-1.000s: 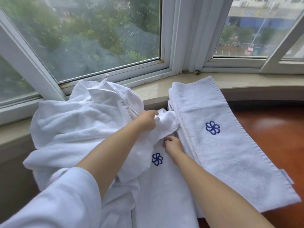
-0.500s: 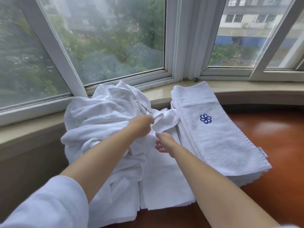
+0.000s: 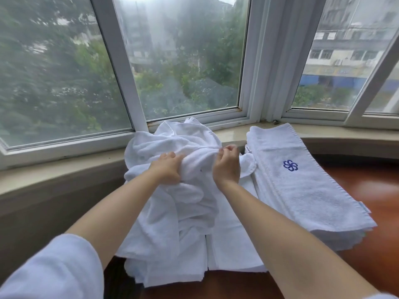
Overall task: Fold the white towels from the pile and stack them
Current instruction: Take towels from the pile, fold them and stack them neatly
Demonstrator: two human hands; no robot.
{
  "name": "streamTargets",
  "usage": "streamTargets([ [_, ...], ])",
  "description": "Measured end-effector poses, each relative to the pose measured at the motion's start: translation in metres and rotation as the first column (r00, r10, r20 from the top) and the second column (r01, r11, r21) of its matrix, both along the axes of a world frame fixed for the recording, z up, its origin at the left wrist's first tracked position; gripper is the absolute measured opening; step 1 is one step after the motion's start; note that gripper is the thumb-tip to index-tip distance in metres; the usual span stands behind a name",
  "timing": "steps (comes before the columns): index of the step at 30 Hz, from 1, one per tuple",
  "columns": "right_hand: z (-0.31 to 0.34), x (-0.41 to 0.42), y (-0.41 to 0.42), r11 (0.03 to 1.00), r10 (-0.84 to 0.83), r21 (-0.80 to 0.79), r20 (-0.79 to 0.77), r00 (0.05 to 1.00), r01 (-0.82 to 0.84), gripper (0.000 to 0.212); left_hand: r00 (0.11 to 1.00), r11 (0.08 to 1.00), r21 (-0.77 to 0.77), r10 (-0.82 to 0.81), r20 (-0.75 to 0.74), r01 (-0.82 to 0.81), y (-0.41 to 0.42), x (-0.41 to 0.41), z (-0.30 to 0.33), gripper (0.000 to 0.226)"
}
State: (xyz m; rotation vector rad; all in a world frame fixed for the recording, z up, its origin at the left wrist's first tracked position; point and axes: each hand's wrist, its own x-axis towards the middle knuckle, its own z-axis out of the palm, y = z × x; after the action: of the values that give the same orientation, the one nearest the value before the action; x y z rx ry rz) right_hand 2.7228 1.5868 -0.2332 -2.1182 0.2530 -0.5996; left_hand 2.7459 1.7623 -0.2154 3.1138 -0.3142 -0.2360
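Observation:
A rumpled pile of white towels [image 3: 164,212] spills from the window sill down onto the brown table. My left hand [image 3: 167,169] grips a bunched fold at the top of the pile. My right hand [image 3: 226,167] pinches the same bunched towel [image 3: 196,162] just to the right, fingers curled at its upper edge. To the right lies a stack of folded white towels [image 3: 302,190], the top one showing a blue flower emblem [image 3: 290,165]. More flat towel layers [image 3: 233,244] lie under my right forearm.
A beige stone sill [image 3: 64,167] runs along the white-framed windows [image 3: 127,83] behind the towels. The glossy brown table [image 3: 380,190] shows to the right of the folded stack and along the bottom edge.
The view tilted up and back. My right hand rose from the flat towel and now pinches the bunched towel beside my left hand, which shifted left onto the pile's top.

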Motion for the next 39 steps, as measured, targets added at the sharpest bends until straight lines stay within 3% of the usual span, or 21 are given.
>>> streamTargets([
  [3,0.023,0.001,0.009,0.95,-0.222,0.255,0.144,0.964,0.181,0.035,0.985,0.994,0.014,0.106,0.137,-0.109,0.006,-0.001,0.012,0.051],
  [5,0.026,0.001,0.005,0.946,-0.219,0.266,0.094,0.971,0.187,0.034,0.891,0.939,-0.267,0.301,0.34,-0.216,0.007,-0.001,0.024,0.032],
  [8,0.02,-0.003,-0.001,0.982,0.075,0.173,-0.021,0.997,-0.07,0.036,0.791,0.678,-0.728,0.5,0.353,-0.104,-0.006,0.0,0.053,0.012],
  [10,0.02,-0.009,0.003,0.949,0.294,0.145,-0.086,0.952,-0.281,0.075,0.856,0.45,-0.893,0.457,0.242,0.012,-0.022,0.002,0.072,0.003],
  [12,0.027,-0.01,0.01,0.856,0.452,0.327,-0.098,0.886,-0.4,0.108,0.953,0.176,-0.983,0.285,0.101,0.051,-0.036,-0.001,0.084,0.02],
  [13,0.031,-0.009,0.011,0.795,0.524,0.427,-0.124,0.843,-0.431,0.11,0.978,0.091,-0.995,0.2,0.054,0.036,-0.04,-0.002,0.088,0.027],
  [16,0.048,-0.013,0.0,0.659,0.679,0.645,-0.289,0.675,-0.387,0.077,0.993,-0.095,-0.993,0.09,-0.071,-0.063,-0.045,-0.009,0.088,0.032],
  [17,0.05,-0.014,-0.008,0.639,0.694,0.69,-0.327,0.641,-0.34,0.069,0.99,-0.106,-0.99,0.096,-0.098,-0.088,-0.044,-0.012,0.085,0.031],
  [20,0.054,-0.02,-0.036,0.515,0.761,0.803,-0.27,0.589,-0.298,0.037,0.99,-0.001,-0.992,0.061,-0.129,-0.129,-0.047,-0.023,0.068,0.011],
  [21,0.057,-0.023,-0.043,0.437,0.784,0.848,-0.197,0.588,-0.299,0.026,0.979,0.054,-0.978,0.047,-0.198,-0.201,-0.046,-0.03,0.062,0.016],
  [24,0.064,-0.025,-0.078,0.171,0.732,0.909,0.141,0.667,-0.38,0.031,0.963,0.304,-0.914,0.113,-0.246,-0.27,-0.062,-0.044,0.04,0.032],
  [26,0.066,-0.025,-0.105,0.079,0.597,0.896,0.308,0.741,-0.436,0.023,0.98,0.675,-0.711,0.131,-0.148,-0.198,-0.073,-0.051,0.032,0.041],
  [27,0.067,-0.024,-0.12,0.063,0.555,0.887,0.35,0.755,-0.458,0.02,0.99,0.857,-0.498,0.081,-0.119,-0.13,-0.077,-0.053,0.029,0.049],
  [28,0.067,-0.022,-0.137,0.045,0.541,0.882,0.373,0.754,-0.469,0.02,0.995,0.963,-0.263,0.036,-0.098,-0.06,-0.08,-0.056,0.026,0.062],
  [30,0.064,-0.019,-0.169,0.011,0.59,0.904,0.339,0.733,-0.427,0.033,0.999,0.999,-0.008,0.048,0.019,-0.048,-0.089,-0.06,0.022,0.06],
  [31,0.063,-0.02,-0.179,0.043,0.644,0.919,0.274,0.714,-0.391,0.035,0.984,0.992,-0.052,0.124,0.13,-0.118,-0.097,-0.065,0.024,0.043],
  [32,0.061,-0.021,-0.187,0.143,0.693,0.915,0.18,0.698,-0.378,0.03,0.938,0.958,-0.208,0.248,0.243,-0.199,-0.108,-0.069,0.027,0.03],
  [34,0.049,-0.028,-0.19,0.324,0.764,0.851,0.023,0.645,-0.413,0.023,0.819,0.813,-0.525,0.467,0.333,-0.25,-0.139,-0.075,0.033,0.038],
  [36,0.042,-0.041,-0.191,0.25,0.845,0.884,0.0,0.535,-0.395,0.032,0.78,0.659,-0.742,0.528,0.337,-0.126,-0.175,-0.085,0.05,0.042],
  [37,0.04,-0.044,-0.195,0.174,0.861,0.907,0.048,0.507,-0.383,0.031,0.774,0.512,-0.858,0.558,0.299,-0.039,-0.192,-0.087,0.059,0.034],
  [39,0.044,-0.048,-0.204,0.027,0.851,0.94,0.157,0.501,-0.34,0.033,0.803,0.031,-0.996,0.59,0.088,0.086,-0.222,-0.096,0.087,0.026],
])
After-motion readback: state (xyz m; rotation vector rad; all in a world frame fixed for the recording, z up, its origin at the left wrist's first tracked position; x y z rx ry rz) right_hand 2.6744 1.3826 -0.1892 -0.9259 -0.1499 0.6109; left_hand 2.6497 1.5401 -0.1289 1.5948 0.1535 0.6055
